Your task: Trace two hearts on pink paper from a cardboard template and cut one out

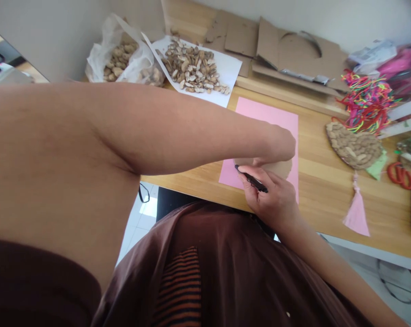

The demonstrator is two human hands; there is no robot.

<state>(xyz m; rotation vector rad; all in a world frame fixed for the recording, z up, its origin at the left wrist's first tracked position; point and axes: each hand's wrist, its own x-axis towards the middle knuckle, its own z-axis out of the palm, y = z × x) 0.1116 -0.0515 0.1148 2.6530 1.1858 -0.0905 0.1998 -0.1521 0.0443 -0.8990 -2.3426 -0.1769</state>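
Tracing step: left hand [277, 145] flat, pinning cardboard piece [282, 167] on pink sheet [270, 120]; right hand [272, 197] closed around pen [252, 180]. Next likely needs steady outline-following.

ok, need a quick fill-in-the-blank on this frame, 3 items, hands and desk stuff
1. The right hand holds a black ____.
2. The left hand presses a cardboard piece onto a sheet of ____ paper.
3. The shell-covered piece has a pink ____ hanging from it.

Missing words: pen; pink; tassel
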